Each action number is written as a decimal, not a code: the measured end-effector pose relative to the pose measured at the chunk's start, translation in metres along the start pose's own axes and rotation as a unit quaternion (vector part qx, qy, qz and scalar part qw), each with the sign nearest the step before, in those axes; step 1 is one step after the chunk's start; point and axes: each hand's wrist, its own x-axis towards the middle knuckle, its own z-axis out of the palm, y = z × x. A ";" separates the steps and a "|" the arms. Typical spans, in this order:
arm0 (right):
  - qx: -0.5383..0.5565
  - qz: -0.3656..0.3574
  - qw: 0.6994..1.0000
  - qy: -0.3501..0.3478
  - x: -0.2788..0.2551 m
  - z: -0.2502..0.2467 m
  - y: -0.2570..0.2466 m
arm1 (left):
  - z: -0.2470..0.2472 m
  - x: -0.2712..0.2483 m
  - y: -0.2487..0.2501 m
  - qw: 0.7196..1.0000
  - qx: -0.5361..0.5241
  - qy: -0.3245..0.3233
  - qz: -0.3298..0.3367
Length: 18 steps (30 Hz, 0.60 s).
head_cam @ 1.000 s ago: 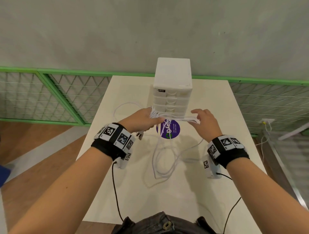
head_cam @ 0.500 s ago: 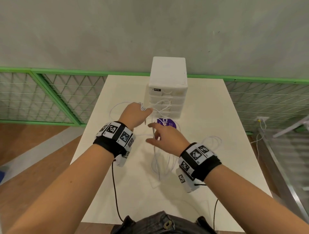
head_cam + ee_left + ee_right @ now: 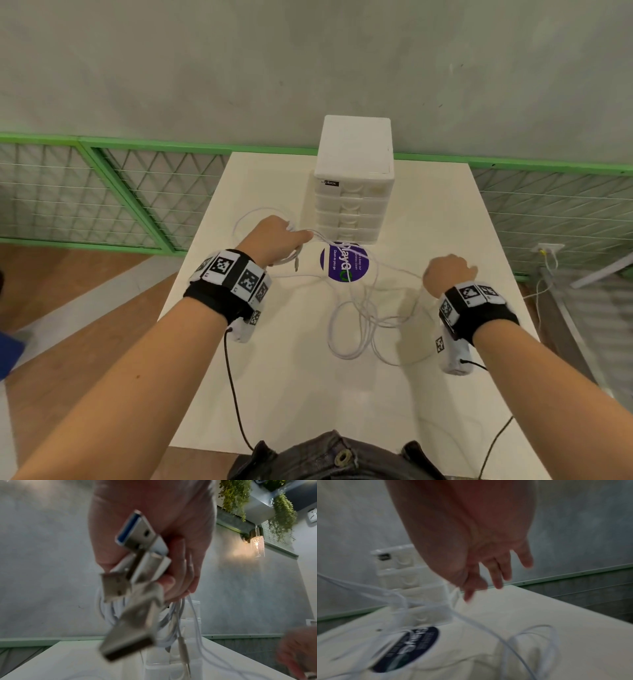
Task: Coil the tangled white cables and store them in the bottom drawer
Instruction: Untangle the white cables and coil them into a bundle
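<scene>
1. Head view: the left hand (image 3: 277, 240) grips a bunch of white cables (image 3: 359, 308) near the drawer unit (image 3: 352, 192); loose loops lie on the counter (image 3: 291, 377) toward the right hand (image 3: 445, 274).
2. Left wrist view: fingers curl around the cables, USB plugs (image 3: 137, 534) dangling.
3. Right wrist view: the right hand's fingers (image 3: 496, 574) are spread, one cable running to them; blur hides whether they pinch it.

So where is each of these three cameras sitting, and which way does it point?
Head: worn on the head, looking forward and down at the cream table; both forearms and hands show.
Left wrist: looks along the left hand, its grip on the white cables.
Right wrist: looks along the right hand, pinching one strand.
All three share the white plastic drawer unit.
</scene>
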 end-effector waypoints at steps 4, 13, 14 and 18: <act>0.308 -0.248 0.913 0.102 -0.029 -0.014 -0.044 | 0.008 -0.008 0.015 1.000 0.017 -0.015 0.018; 0.366 -0.350 0.862 0.024 -0.045 -0.026 -0.085 | 0.020 -0.026 0.027 0.984 -0.123 -0.101 0.077; 0.369 -0.350 0.860 0.031 -0.045 -0.028 -0.084 | 0.021 -0.027 0.027 0.981 -0.140 -0.110 0.079; 0.411 -0.358 0.838 0.023 -0.046 -0.032 -0.091 | 0.027 -0.033 0.030 0.965 -0.201 -0.140 0.094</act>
